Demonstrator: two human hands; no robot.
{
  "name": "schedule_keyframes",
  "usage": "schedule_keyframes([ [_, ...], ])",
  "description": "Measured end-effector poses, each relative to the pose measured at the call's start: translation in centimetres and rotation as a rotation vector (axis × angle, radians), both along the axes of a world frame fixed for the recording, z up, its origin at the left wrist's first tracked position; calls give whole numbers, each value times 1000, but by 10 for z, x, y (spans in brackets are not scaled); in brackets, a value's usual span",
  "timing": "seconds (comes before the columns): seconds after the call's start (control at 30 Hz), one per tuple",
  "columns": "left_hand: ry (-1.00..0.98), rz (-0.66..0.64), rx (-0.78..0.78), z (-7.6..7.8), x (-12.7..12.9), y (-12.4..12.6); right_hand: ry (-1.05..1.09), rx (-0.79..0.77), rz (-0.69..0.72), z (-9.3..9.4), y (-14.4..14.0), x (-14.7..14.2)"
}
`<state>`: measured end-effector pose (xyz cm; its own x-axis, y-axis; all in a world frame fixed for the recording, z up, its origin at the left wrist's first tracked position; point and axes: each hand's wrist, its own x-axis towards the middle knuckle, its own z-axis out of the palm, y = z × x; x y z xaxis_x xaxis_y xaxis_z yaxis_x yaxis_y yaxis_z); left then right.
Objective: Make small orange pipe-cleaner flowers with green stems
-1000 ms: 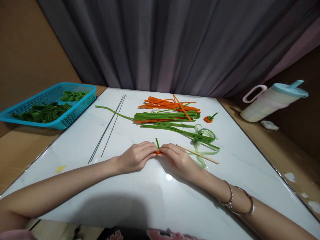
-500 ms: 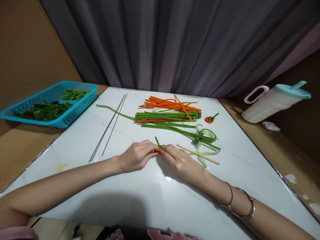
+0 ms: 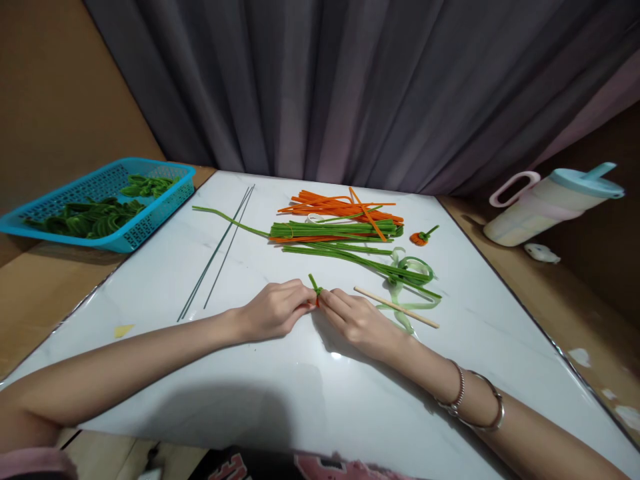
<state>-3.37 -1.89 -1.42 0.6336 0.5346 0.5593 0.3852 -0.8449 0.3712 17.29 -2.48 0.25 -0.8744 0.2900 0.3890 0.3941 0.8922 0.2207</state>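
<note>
Between the fingertips of my left hand (image 3: 277,310) and my right hand (image 3: 360,323) is a small orange and green pipe cleaner piece (image 3: 319,291), its green stem pointing up. Both hands are closed in a pinch on it, and the fingers hide most of its orange part. A wooden stick (image 3: 397,307) lies just beyond my right hand, across a pale green ribbon (image 3: 403,321). A finished-looking orange pipe cleaner pumpkin (image 3: 419,238) with a green stem sits farther back at the right.
Orange pipe cleaners (image 3: 325,203) and a green pipe cleaner bundle (image 3: 335,231) lie at mid-table. Thin dark wires (image 3: 215,257) are to the left. A blue basket (image 3: 127,239) holds green twisted pieces. A tumbler (image 3: 545,207) stands at the right, and a yellow scrap (image 3: 123,331) lies front left.
My fingers have shifted very slightly around the small piece, and a little less of its orange part shows. The other things on the table stay in place.
</note>
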Motion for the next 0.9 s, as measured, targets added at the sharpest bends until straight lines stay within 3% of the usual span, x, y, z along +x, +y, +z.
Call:
schedule_keyframes([
  [0.37, 6, -9, 7, 1, 0, -2, 9, -11, -5, -3, 0, 1],
  [0.43, -45, 13, -14, 3, 0, -2, 102, -128, -24, -2, 3, 2],
  [0.6, -255, 166, -151, 12, -2, -3, 566, -485, -58, 9, 13, 4],
  [0.73, -149, 162, -351, 16, 1, -5, 676, -694, -126, 22, 13, 4],
  [0.9, -137, 125, -461, 16, 6, -7, 728, -1059, -207, 30, 10, -1],
])
